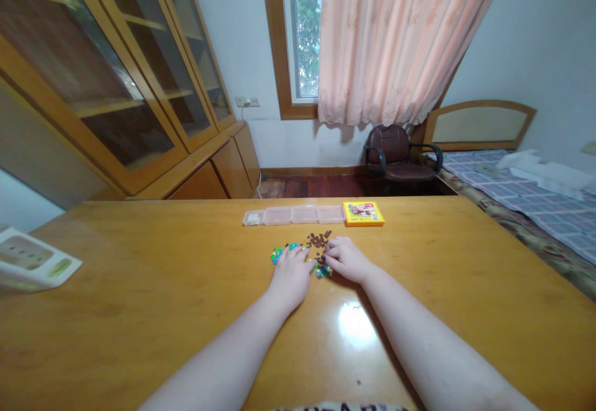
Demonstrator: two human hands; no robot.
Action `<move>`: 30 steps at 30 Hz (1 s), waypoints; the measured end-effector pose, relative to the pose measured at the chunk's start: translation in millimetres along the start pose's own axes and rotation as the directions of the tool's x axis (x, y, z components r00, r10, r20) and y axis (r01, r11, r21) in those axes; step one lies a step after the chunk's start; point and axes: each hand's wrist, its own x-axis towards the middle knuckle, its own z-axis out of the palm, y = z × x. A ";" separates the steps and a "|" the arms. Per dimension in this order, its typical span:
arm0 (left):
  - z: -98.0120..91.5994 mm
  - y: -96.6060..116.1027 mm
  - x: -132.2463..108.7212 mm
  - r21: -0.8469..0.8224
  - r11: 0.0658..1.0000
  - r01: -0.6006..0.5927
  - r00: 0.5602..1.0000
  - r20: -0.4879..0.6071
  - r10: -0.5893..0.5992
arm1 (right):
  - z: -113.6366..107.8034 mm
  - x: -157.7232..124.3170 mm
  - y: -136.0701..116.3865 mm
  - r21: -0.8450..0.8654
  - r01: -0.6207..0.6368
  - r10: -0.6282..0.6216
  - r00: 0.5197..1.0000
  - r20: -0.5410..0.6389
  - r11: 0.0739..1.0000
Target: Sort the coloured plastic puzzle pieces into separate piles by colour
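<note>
Both my hands rest on a wooden table (pixel 139 287) among tiny building bricks. My left hand (pixel 291 271) lies palm down, its fingers reaching into a scatter of blue and green bricks (pixel 280 252); the fingertips are partly bunched, and whether they hold a piece is hidden. My right hand (pixel 343 257) is curled, fingertips pinched together beside a small pile of brown bricks (pixel 319 238), with several coloured bricks (pixel 321 270) under it between the two hands.
A row of clear plastic compartment boxes (pixel 293 215) and a yellow box (pixel 363 213) lie further back on the table. A white booklet (pixel 32 265) sits at the left edge. Beyond stand a glass-door cabinet (pixel 116 88), an office chair (pixel 398 153) and a bed (pixel 535 200).
</note>
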 end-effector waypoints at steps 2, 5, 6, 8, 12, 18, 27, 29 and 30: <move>0.0 3.9 -2.1 0.000 0.999 -0.038 0.999 0.032 0.038 | 0.4 0.1 1.9 -0.018 -0.031 0.030 0.999 -0.024 0.999; 2.1 6.2 -3.2 -0.008 0.999 -0.054 0.996 0.068 0.054 | 0.9 0.1 5.3 -0.021 -0.070 0.068 0.996 -0.065 0.997; 2.8 6.0 -3.0 -0.011 0.999 -0.047 0.996 0.076 0.048 | 1.0 0.1 6.1 -0.018 -0.077 0.075 0.994 -0.074 0.997; 3.2 4.7 -2.1 -0.016 1.000 -0.018 0.997 0.078 0.020 | 1.5 -0.1 6.9 -0.012 -0.084 0.082 0.993 -0.082 0.996; 0.6 2.3 -0.7 -0.043 0.999 0.025 0.999 0.037 -0.023 | 3.9 -0.3 7.7 -0.002 -0.078 0.077 0.994 -0.072 0.997; -1.1 5.8 -3.2 -0.110 0.988 -0.110 0.993 0.025 0.114 | 7.3 -1.0 11.2 -0.022 -0.131 0.128 0.983 -0.129 0.991; 14.2 -5.5 4.0 -0.113 0.993 0.012 0.998 0.056 -0.006 | 4.4 -1.2 9.8 0.065 -0.009 0.017 0.992 -0.125 0.998; 15.7 -8.9 6.2 -0.112 0.992 0.054 0.997 0.054 -0.048 | 3.8 -1.1 7.7 0.106 0.062 -0.052 0.995 -0.088 0.992; 15.6 -9.9 7.0 -0.110 0.991 0.071 0.997 0.050 -0.066 | 3.8 -0.9 6.4 0.126 0.095 -0.087 0.994 -0.067 0.987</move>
